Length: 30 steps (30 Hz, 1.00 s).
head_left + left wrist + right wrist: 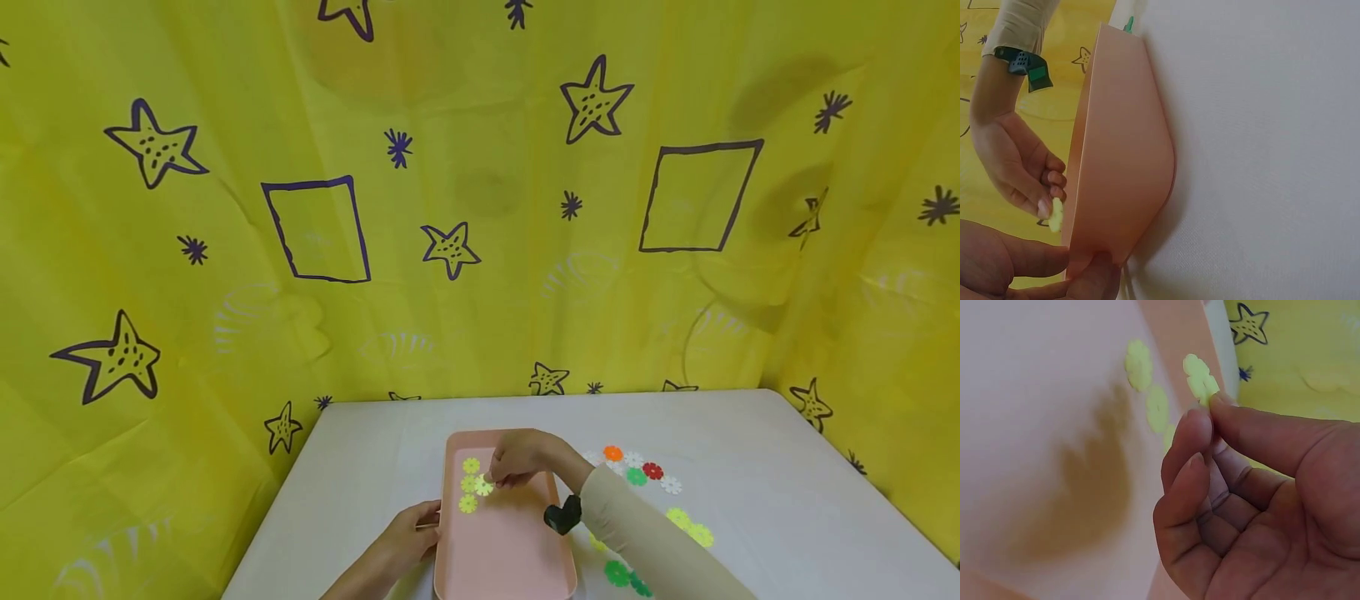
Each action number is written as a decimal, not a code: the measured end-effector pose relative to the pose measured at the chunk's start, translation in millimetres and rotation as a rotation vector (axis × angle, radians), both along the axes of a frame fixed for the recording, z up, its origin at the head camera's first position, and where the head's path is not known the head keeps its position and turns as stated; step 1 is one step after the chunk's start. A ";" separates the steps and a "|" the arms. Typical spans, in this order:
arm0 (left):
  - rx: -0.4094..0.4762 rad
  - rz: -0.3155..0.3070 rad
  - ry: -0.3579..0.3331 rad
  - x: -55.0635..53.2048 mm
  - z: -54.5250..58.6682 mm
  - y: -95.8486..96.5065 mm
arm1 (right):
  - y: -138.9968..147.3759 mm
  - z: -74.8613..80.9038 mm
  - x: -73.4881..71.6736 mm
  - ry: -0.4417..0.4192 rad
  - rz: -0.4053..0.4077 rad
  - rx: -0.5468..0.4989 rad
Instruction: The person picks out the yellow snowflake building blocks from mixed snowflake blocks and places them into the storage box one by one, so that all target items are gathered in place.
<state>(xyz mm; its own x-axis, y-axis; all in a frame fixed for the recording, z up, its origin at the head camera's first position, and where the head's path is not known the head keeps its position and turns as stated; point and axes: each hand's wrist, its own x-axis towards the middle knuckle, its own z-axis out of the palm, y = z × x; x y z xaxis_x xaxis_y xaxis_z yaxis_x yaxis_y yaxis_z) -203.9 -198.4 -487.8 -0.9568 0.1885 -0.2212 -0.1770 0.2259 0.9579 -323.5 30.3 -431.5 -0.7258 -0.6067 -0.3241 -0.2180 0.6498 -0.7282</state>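
Note:
A pink tray (502, 554) lies on the white table. My left hand (408, 537) grips its left wall; in the left wrist view fingers (1038, 257) sit at the rim and against the outer wall (1125, 125). Over the tray, my right hand (521, 454) pinches a yellow flower-shaped piece (1199, 378) between thumb and index finger, raised above the tray floor. Several similar yellow flower pieces (468, 503) lie in a column near the tray's left side. Two show fully beneath the held one in the right wrist view, with a third partly hidden by the fingers.
Right of the tray lie loose flower pieces: orange (612, 453), red (652, 471), white (671, 485), yellow (701, 534) and green (617, 572). The right forearm covers part of that area. A yellow curtain (480, 333) with drawn stars hangs behind the table (360, 475).

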 end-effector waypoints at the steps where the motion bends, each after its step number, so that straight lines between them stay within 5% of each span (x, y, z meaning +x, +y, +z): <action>1: -0.003 0.001 -0.002 -0.2 0.0 0.0 | -4.2 -1.0 1.5 0.008 0.005 0.015; 12: -0.001 -0.003 0.004 -1.4 -1.7 0.2 | -32.9 -15.9 16.7 0.065 0.058 0.143; 24: 0.005 -0.013 0.014 -2.0 -2.3 -1.6 | -53.4 -24.5 31.5 0.354 0.078 0.446; 30: 0.006 -0.020 0.022 -2.0 -3.6 -0.6 | -57.3 -24.8 36.7 0.369 0.024 0.472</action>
